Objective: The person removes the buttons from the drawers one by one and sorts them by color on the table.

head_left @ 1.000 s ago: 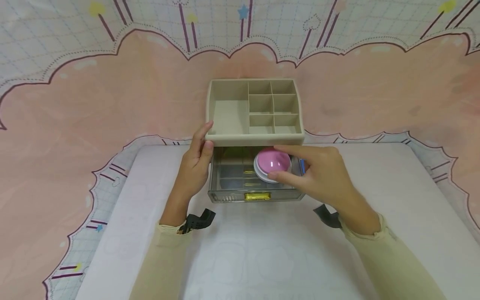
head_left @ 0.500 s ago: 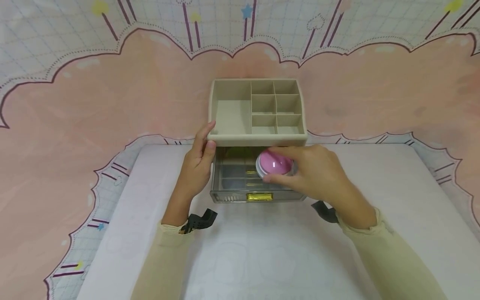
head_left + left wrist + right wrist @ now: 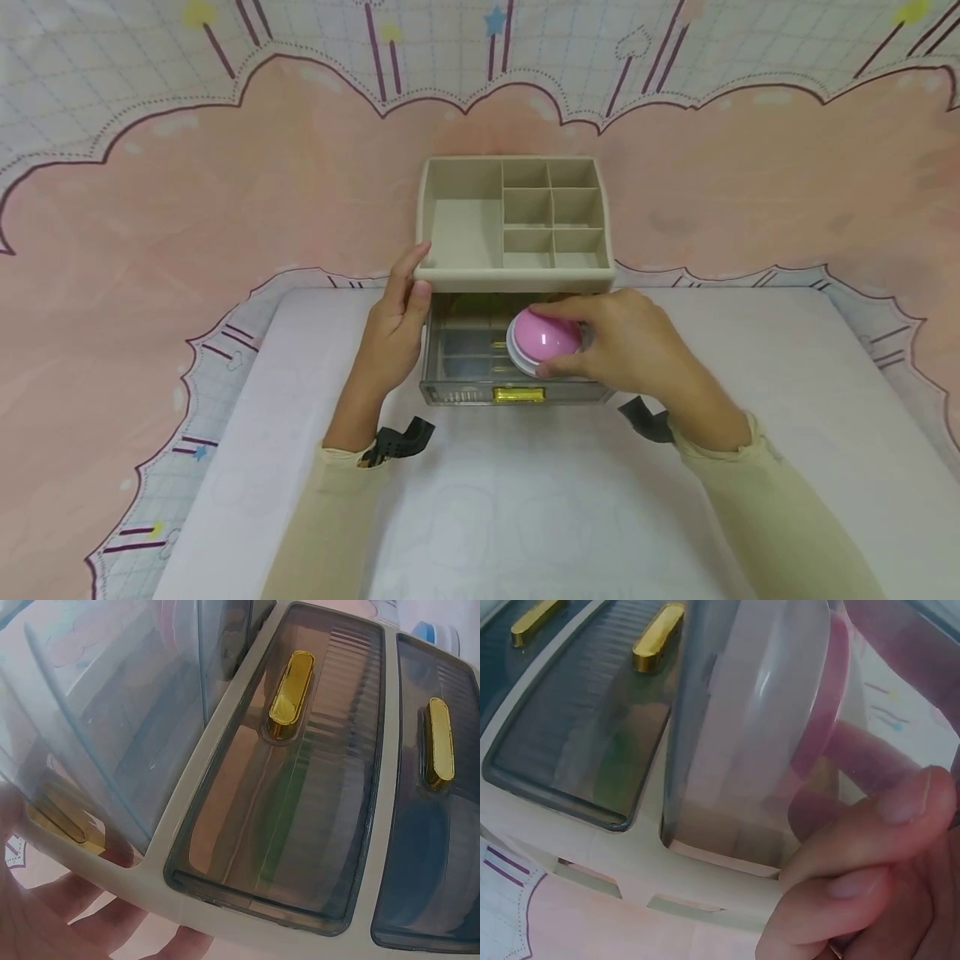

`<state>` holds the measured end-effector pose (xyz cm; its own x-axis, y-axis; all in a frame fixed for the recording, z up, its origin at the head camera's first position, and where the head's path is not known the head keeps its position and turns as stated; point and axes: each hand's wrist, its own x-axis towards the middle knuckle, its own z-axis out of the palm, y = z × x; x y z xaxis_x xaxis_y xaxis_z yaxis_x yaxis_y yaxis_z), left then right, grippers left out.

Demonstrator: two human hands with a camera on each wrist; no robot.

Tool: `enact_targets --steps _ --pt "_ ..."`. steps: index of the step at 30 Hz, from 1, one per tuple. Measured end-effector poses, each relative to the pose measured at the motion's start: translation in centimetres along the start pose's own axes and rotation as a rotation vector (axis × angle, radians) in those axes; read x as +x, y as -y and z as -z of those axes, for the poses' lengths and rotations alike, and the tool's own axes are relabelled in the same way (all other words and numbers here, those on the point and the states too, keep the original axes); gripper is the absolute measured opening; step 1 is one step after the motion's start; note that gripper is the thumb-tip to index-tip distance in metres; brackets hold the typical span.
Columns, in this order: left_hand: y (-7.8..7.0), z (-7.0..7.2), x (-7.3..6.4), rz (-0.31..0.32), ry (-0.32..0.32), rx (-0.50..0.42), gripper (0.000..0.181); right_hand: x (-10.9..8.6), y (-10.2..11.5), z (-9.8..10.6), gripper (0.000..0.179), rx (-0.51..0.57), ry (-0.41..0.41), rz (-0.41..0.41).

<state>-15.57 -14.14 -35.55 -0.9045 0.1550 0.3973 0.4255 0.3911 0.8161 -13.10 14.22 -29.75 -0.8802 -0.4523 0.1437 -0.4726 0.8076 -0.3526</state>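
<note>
The jar (image 3: 547,335), white below with a pink dome on top, sits within the open drawer (image 3: 465,393), toward its right edge; I can't tell whether it touches the floor there. My right hand (image 3: 630,342) pinches it from the right, index finger at the far side and thumb at the near side, near the drawer's front edge. My left hand (image 3: 395,333) rests against the left side of the box (image 3: 517,281), fingers fairly straight, thumb by the front left corner. The box stands at the far edge of the white tabletop (image 3: 480,508). Its top tray (image 3: 463,233) has one large compartment on the left and six small ones on the right. The drawer is smoky and clear, with a gold handle (image 3: 519,394) midway along its front edge. Below it are two closed drawers (image 3: 232,832); something green (image 3: 289,810) shows dimly through one.
</note>
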Motion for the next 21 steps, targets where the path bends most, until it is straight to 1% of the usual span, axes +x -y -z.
enact_targets --steps 4,6,15,21 --pt "0.01 0.02 0.01 0.004 0.002 -0.007 0.047 0.04 0.09 0.06 0.068 0.031 0.017 -0.033" --pt "-0.05 0.01 0.04 0.005 0.006 -0.010 0.047 0.00 0.15 0.12 0.066 0.030 0.018 -0.049" --pt "-0.02 0.17 0.05 -0.004 0.007 0.001 0.047 -0.17 0.42 0.03 0.058 0.014 -0.037 -0.040" --pt "0.10 0.20 0.00 -0.004 0.009 -0.004 0.046 -0.32 0.86 0.26 0.060 -0.021 -0.030 -0.085"
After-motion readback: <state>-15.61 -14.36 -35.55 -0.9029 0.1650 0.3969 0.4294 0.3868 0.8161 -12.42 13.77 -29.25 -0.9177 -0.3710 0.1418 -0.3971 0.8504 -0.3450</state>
